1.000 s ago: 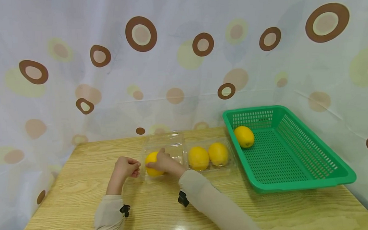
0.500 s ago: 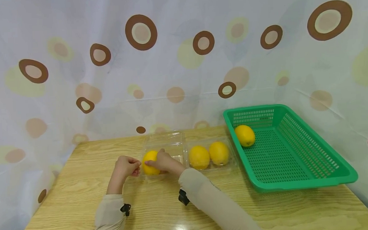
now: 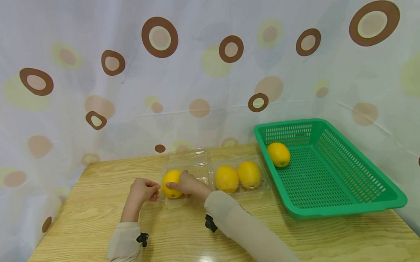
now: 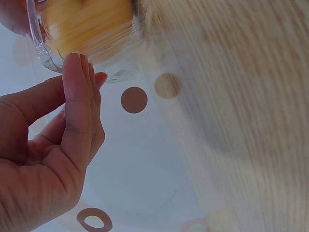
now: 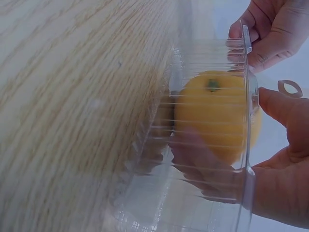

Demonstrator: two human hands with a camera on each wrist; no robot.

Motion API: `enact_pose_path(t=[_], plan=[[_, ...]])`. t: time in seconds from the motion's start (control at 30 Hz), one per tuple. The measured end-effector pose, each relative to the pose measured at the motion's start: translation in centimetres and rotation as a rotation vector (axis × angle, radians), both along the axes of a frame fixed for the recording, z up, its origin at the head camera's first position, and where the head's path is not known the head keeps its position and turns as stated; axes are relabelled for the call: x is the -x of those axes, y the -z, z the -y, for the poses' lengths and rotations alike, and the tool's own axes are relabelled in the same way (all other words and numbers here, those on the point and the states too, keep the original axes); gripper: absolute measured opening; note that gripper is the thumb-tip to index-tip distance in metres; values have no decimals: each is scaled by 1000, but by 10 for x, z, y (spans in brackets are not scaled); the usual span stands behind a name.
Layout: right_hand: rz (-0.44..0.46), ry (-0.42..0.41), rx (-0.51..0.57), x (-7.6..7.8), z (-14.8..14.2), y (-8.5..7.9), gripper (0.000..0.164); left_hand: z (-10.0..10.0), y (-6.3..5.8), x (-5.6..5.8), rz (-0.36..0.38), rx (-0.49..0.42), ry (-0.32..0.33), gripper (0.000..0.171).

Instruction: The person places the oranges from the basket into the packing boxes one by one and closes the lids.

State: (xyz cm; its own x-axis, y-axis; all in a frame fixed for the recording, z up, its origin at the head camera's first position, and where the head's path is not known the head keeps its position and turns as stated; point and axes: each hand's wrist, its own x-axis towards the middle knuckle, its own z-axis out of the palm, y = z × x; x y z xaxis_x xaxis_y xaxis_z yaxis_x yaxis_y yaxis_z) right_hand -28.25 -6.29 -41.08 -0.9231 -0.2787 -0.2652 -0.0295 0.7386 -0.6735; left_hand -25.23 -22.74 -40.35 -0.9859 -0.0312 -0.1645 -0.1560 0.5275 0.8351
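Note:
My right hand [image 3: 191,183] grips an orange [image 3: 171,178] at the left end of a clear plastic box [image 3: 202,174]. In the right wrist view its thumb lies near the box rim [image 5: 252,92], and its fingers show through the ribbed wall, beside the orange with a green stem end [image 5: 212,86]. My left hand [image 3: 145,189] pinches the box's left edge between thumb and fingers. Seen from the left wrist, those fingertips [image 4: 75,65] are right at the rim. The box's clear lid [image 3: 187,157] stands raised at the back.
Right beside the box, two more oranges [image 3: 227,180] sit in a clear plastic container [image 3: 265,183]. A green mesh basket [image 3: 326,210] at the right holds one orange [image 3: 278,154]. A patterned curtain [image 3: 200,80] hangs behind the wooden table [image 3: 179,238].
The right hand's orange has shifted slightly left towards the box's left edge and turned a little. The left hand has stayed at the edge.

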Motion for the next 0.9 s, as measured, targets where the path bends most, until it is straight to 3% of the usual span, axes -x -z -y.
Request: enact_pose_path(t=[0.47, 0.9], plan=[[-26, -62, -80, -1, -6, -6, 86, 0, -1, -1, -1, -4, -2, 22], [-62, -159, -231, -4, -21, -31, 79, 1, -1, -1, -2, -1, -2, 22]])
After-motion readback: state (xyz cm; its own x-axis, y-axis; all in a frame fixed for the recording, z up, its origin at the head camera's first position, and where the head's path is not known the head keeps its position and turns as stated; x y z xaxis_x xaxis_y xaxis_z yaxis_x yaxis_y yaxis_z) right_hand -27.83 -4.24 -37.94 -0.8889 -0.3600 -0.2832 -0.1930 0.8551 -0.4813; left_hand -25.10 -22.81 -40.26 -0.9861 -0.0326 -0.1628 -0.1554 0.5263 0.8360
